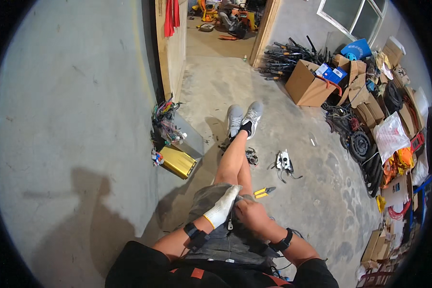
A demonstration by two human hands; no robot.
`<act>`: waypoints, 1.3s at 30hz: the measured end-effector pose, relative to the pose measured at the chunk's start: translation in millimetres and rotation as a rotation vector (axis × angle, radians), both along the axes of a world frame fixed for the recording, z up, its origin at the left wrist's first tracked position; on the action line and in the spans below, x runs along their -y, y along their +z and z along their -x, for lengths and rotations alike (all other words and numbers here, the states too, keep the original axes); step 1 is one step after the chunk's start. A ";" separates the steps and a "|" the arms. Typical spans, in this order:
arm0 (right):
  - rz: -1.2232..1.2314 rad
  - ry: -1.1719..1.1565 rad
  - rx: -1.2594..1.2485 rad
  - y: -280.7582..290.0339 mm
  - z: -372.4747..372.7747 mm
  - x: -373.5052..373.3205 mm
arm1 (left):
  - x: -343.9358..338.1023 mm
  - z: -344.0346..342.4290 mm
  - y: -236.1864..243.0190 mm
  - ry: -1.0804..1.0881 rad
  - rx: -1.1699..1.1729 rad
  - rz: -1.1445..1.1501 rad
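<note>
My left hand [223, 206], in a white knitted glove with a yellow cuff edge, is over my lap with its fingers pressed together. Against it, my bare right hand [253, 214] is curled closed. Something small and dark seems to sit between the two, mostly hidden by the fingers. Below them a small white tab [230, 224] lies against my dark shorts. Yellow-handled pliers [265, 192] lie on the floor just beyond my right hand. Farther off is a white and black part with wires [284, 163]. A dark mechanical part [251, 156] lies beside my shins.
A gold-coloured box [179, 162] and a bundle of coloured wires [165, 122] stand by the left wall. Cardboard boxes [309, 89], black tubes [288, 57] and a small wheel [360, 142] are heaped along the right. Beyond the doorway a person [227, 14] sits near orange machinery.
</note>
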State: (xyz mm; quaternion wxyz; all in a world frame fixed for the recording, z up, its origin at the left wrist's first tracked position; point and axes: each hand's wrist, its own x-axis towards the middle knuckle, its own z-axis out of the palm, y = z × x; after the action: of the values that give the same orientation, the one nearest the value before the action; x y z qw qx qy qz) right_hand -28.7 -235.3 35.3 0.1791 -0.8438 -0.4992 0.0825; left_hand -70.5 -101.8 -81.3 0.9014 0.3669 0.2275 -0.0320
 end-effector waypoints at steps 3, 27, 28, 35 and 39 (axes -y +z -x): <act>-0.076 0.071 -0.088 7.5 -6.5 3.4 | -1.9 4.5 19.4 -0.065 0.023 0.008; -0.095 0.081 -0.263 -2.8 -15.6 1.2 | -3.6 6.7 46.9 -0.075 -0.050 0.060; -0.100 0.098 -0.255 -0.9 -17.4 0.8 | -3.7 6.1 47.2 -0.069 -0.044 0.053; -0.143 0.086 -0.286 10.1 -14.9 -2.8 | -4.0 2.8 43.7 -0.035 -0.045 0.054; -0.211 0.054 -0.216 3.7 -2.9 -1.3 | -5.7 9.0 44.8 -0.062 -0.070 0.059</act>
State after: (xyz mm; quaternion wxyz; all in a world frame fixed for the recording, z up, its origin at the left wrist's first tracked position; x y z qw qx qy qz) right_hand -25.8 -234.1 39.0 0.3172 -0.7926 -0.5056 0.1247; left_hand -79.5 -96.1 -36.5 0.9018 0.3459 0.2466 -0.0793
